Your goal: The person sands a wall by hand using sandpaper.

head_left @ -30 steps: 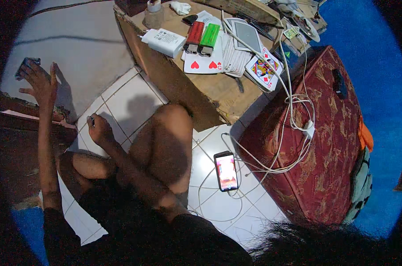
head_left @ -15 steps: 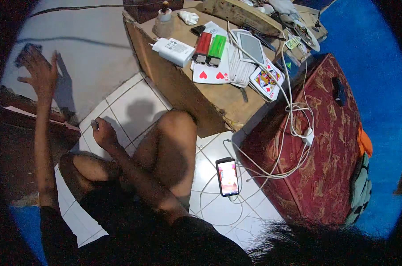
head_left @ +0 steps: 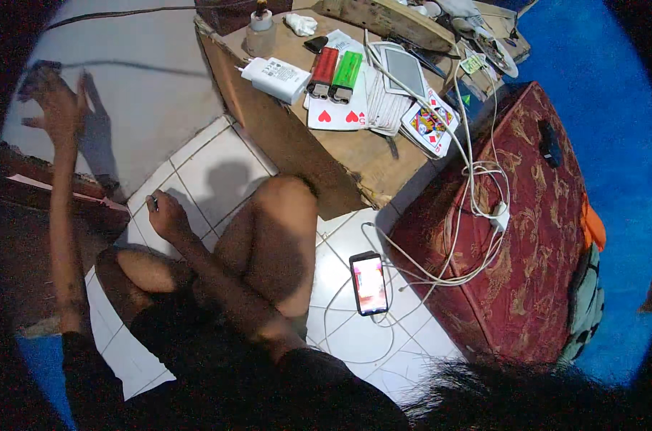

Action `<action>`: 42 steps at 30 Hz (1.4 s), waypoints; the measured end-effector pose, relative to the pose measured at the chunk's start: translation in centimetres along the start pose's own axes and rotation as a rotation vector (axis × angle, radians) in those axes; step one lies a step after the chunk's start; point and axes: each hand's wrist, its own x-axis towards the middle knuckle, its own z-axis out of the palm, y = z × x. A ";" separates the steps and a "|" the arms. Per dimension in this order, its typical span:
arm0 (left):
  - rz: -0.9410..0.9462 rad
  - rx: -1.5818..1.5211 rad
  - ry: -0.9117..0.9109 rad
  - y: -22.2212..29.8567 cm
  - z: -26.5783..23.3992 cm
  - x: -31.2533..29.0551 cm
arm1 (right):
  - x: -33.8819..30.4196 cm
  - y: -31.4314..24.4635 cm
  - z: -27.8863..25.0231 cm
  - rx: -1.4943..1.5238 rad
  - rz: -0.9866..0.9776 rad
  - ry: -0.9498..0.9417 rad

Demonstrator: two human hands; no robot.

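Head view: from where I stand, left hand (head_left: 61,115) spread over a dark pad (head_left: 28,86) against the pale wall (head_left: 146,108).
Pad bearing: under the left hand's fingers, toward upper left; long axis unclear.
Nearer hand: left; right hand (head_left: 168,217) curled around a small object (head_left: 154,204), kind unclear.
Counts: one dark pad, one small object, one red lighter (head_left: 324,69), one green lighter (head_left: 348,69), one phone (head_left: 370,286).

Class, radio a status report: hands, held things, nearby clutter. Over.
Left hand spread on dark, blurred item against wall. Right hand closed on small object, kind unclear. Rightward, lit phone on tiles.
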 end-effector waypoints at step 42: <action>0.110 -0.375 0.017 0.8 -1.5 -3.3 | -0.7 -0.7 0.0 -0.028 -0.024 -0.017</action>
